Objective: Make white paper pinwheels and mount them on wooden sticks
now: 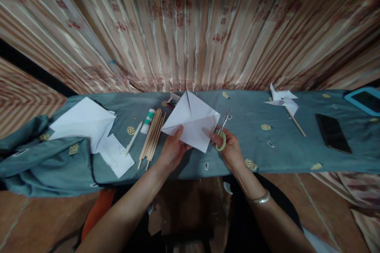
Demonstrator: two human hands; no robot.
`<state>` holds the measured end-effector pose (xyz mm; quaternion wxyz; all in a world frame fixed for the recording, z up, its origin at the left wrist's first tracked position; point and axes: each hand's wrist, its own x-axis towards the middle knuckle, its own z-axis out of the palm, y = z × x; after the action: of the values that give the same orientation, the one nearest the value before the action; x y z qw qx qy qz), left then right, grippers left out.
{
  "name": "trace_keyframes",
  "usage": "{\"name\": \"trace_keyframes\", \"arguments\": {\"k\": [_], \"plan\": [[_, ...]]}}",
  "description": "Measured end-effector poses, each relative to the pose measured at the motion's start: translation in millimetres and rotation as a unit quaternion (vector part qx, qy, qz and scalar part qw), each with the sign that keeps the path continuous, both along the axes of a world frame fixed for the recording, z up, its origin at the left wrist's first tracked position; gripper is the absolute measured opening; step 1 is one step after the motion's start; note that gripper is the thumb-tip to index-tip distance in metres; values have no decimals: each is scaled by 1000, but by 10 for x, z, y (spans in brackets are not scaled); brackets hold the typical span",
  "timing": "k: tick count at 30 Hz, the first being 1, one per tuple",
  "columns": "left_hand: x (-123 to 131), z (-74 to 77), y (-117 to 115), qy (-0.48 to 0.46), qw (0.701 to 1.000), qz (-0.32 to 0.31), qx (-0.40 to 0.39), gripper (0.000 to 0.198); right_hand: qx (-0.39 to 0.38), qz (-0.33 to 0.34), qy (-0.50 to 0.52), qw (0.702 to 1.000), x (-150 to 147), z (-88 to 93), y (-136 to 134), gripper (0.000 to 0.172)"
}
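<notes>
A white square of paper (192,118), turned corner-up, is held above the table by my left hand (173,150), thumb on top and fingers beneath. A slit runs down from its upper corner, and crease lines cross it. My right hand (227,146) is closed around the yellow-green handles of a pair of scissors (222,132), whose blades point up and away beside the paper's right corner. The right fingertips are close to that paper edge; whether they touch it I cannot tell.
Left of the paper lie wooden sticks (152,136), a glue stick (147,121), a white pen (134,138), a written note (117,156) and a paper stack (84,122). A small box (172,101) sits behind. Rightward are a paper pinwheel (283,101), a phone (333,132) and a blue-framed device (363,101).
</notes>
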<state>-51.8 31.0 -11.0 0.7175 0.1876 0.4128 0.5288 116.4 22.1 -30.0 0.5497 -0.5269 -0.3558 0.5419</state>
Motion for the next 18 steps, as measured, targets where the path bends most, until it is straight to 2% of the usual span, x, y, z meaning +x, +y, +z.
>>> {"name": "trace_keyframes", "arguments": {"k": [5, 10, 13, 18], "plan": [[-149, 112, 138, 30, 996, 61, 54, 36, -17, 154, -17, 988, 55, 77, -155, 53], [-251, 168, 211, 48, 991, 98, 80, 31, -53, 321, -6, 946, 53, 77, -326, 54], [-235, 157, 202, 55, 991, 89, 88, 32, -78, 360, 4, 930, 19, 62, -371, 55], [-178, 145, 175, 44, 991, 81, 95, 42, -91, 353, 5, 931, 1, 63, -367, 56]]}}
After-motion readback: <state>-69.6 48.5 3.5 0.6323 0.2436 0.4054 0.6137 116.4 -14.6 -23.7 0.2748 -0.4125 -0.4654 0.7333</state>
